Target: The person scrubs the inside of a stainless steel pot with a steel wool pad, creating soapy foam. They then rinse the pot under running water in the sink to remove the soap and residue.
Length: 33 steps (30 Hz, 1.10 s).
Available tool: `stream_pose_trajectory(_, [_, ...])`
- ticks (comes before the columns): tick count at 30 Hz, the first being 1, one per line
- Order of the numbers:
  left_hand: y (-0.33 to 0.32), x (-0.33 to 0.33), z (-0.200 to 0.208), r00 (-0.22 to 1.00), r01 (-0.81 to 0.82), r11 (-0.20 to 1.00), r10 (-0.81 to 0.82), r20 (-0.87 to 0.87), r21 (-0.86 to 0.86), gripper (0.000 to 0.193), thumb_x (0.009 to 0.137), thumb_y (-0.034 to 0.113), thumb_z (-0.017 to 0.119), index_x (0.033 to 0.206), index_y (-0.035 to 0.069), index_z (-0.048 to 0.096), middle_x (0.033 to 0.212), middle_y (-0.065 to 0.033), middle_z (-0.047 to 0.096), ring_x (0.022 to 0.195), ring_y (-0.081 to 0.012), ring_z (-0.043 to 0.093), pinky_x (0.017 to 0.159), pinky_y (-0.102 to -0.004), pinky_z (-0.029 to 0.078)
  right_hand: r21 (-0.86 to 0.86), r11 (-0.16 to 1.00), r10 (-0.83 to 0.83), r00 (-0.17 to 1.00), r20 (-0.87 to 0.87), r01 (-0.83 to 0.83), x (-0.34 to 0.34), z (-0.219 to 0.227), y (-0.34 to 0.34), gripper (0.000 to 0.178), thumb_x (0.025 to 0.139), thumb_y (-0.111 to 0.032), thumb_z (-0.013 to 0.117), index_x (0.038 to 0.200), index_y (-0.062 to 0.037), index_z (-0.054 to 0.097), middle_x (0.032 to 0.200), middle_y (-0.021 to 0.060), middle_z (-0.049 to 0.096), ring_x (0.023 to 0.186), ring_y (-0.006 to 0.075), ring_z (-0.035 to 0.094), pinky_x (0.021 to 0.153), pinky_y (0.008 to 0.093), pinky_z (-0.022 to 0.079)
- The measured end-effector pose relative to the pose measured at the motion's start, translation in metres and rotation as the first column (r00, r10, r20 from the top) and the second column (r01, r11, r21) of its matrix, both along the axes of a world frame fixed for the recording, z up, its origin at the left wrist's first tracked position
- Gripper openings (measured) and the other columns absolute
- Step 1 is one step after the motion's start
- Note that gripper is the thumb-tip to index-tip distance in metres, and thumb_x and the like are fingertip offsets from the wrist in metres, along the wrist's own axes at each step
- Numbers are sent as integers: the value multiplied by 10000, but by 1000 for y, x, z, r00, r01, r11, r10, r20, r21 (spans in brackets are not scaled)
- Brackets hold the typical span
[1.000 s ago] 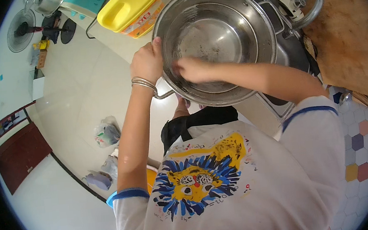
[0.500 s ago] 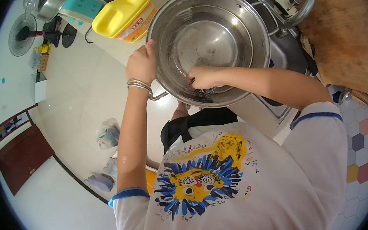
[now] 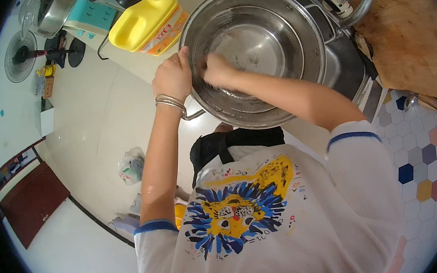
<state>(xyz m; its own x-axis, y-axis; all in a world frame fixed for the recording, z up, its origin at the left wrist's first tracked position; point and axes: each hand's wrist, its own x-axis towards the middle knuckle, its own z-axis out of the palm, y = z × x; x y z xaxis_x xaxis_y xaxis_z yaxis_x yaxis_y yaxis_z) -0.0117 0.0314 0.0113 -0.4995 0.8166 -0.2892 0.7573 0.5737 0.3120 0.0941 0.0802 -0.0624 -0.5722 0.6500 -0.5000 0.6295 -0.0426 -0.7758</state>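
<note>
A large stainless steel pot (image 3: 263, 88) with wire loop handles leans over the edge of the counter, its wide mouth facing me and its inside wet. My left hand (image 3: 173, 78) grips the pot's left rim, thumb up along the edge; bangles circle that wrist. Inside the pot, my right hand (image 3: 218, 71) presses its curled fingers against the left wall, close to my left hand. Motion smears the fingers and hides what is in them; half a second earlier a dark, shiny wire scourer showed beneath them.
A yellow jug (image 3: 146, 23) stands left of the pot. Behind and to the right are a sink (image 3: 344, 63), a curved metal faucet (image 3: 365, 4) and a wooden board (image 3: 410, 36). A plastic bag (image 3: 131, 166) lies on the floor at left.
My right hand has swept up and left along the inner wall, from the near side of the pot to its left side. My left hand keeps its hold on the rim.
</note>
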Motion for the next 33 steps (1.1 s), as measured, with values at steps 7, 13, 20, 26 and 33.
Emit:
stream_pose_trajectory(7, [-5, -9, 1, 998, 55, 999, -55, 24, 2, 540, 921, 456, 307, 821, 31, 625, 792, -225, 618, 787, -385, 599, 704, -471, 465, -22, 906, 422, 904, 64, -422, 57, 7, -34, 223, 697, -87, 571, 896, -17, 643, 908, 190, 629, 869, 325, 602, 770, 388, 455])
stream_pose_trajectory(13, [7, -8, -3, 997, 75, 997, -75, 16, 8, 547, 920, 463, 301, 833, 30, 623, 802, -227, 618, 796, -393, 597, 710, -475, 466, -19, 988, -152, 987, -49, 151, -3, -6, -4, 193, 708, -70, 551, 859, 14, 637, 838, 236, 621, 850, 339, 615, 735, 408, 471])
stream_pose_trajectory(20, [9, -10, 4, 995, 103, 995, -103, -8, 11, 545, 919, 466, 303, 840, 26, 613, 796, -236, 612, 788, -404, 592, 700, -484, 461, -48, 996, 85, 984, 155, -79, 8, 9, -10, 220, 705, -56, 538, 884, -3, 653, 914, 215, 624, 867, 324, 608, 753, 386, 464])
stream_pose_trajectory(26, [4, -16, -9, 995, 95, 994, -96, 13, 60, 551, 916, 475, 310, 834, 18, 608, 760, -244, 604, 767, -403, 592, 688, -478, 463, -20, 966, 257, 963, 78, -257, 29, 3, -22, 189, 689, -64, 560, 848, -16, 648, 875, 195, 633, 867, 292, 611, 758, 370, 458])
stream_pose_trajectory(33, [13, -11, -11, 991, 135, 990, -134, -28, 46, 557, 914, 484, 316, 823, 15, 603, 746, -244, 602, 760, -406, 591, 679, -476, 460, -34, 989, -147, 989, 18, 147, -8, -5, 18, 167, 703, -64, 544, 825, 12, 628, 820, 206, 631, 794, 298, 618, 718, 380, 468])
